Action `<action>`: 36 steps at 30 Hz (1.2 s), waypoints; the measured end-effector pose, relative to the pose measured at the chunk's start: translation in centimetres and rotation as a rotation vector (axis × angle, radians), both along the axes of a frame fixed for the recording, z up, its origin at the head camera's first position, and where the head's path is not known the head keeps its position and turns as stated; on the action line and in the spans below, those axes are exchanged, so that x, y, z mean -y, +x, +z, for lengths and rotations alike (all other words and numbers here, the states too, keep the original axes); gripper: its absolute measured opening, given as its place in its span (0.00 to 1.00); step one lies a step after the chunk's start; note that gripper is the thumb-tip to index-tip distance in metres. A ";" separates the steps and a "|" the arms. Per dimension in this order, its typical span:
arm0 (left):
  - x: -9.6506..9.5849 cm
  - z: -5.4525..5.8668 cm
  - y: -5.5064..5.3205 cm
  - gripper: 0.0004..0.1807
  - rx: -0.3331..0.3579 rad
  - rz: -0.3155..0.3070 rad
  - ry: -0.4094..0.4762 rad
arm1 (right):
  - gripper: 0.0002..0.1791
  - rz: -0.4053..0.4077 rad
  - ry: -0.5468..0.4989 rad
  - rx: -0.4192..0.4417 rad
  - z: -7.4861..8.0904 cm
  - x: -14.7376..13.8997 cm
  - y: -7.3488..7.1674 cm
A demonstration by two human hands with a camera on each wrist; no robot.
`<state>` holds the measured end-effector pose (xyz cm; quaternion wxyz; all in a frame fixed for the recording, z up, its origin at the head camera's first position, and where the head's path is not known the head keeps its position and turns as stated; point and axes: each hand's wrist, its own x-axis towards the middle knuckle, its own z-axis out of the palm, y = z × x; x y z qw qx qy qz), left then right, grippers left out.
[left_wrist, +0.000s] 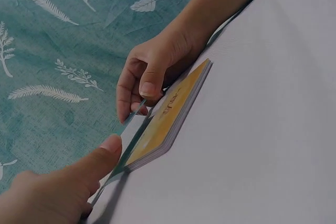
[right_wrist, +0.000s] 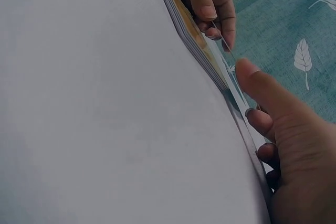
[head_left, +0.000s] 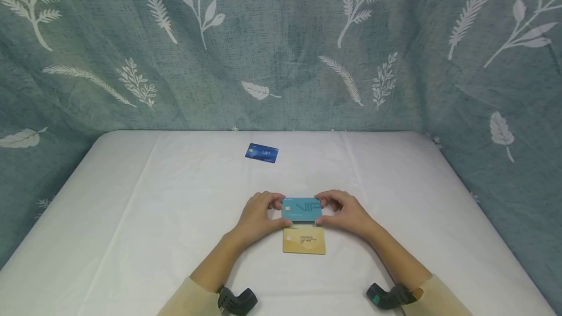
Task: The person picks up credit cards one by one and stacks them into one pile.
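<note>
Between both hands is a teal card [head_left: 301, 209] marked VIP, held up off the table. My left hand [head_left: 259, 216] pinches its left end between thumb and fingers, and my right hand [head_left: 347, 212] pinches the right end the same way. Just on the near side of it lies a gold card [head_left: 304, 240], which the left wrist view shows as the top of a neat stack of cards [left_wrist: 167, 116]. The right wrist view shows the teal card edge-on as a thin strip, with the layered side of the stack [right_wrist: 194, 45] beside it.
A dark blue VIP card [head_left: 262, 153] lies slightly turned toward the far side of the white-covered table [head_left: 131, 238]. Behind the table hangs a green curtain [head_left: 290, 52] with white leaf prints. A black device [head_left: 239, 301] is strapped at each wrist.
</note>
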<state>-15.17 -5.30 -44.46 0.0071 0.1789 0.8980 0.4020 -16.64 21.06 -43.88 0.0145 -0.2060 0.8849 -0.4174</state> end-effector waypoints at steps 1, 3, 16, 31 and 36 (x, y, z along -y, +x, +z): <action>0.0 0.0 0.1 0.34 0.005 0.000 0.000 | 0.31 0.001 0.003 0.002 0.1 0.0 0.1; 0.1 0.0 0.3 0.34 0.011 -0.002 0.005 | 0.31 0.003 0.005 0.002 0.1 0.0 0.3; 0.3 0.0 1.1 0.33 -0.049 -0.039 -0.012 | 0.30 0.049 -0.051 0.007 0.0 -0.3 1.1; 0.4 0.1 2.1 0.33 -0.047 -0.065 -0.027 | 0.30 0.072 -0.028 -0.056 0.1 -0.3 2.5; 0.4 0.0 2.3 0.32 -0.067 -0.072 -0.034 | 0.30 0.079 -0.021 -0.071 0.1 -0.2 2.8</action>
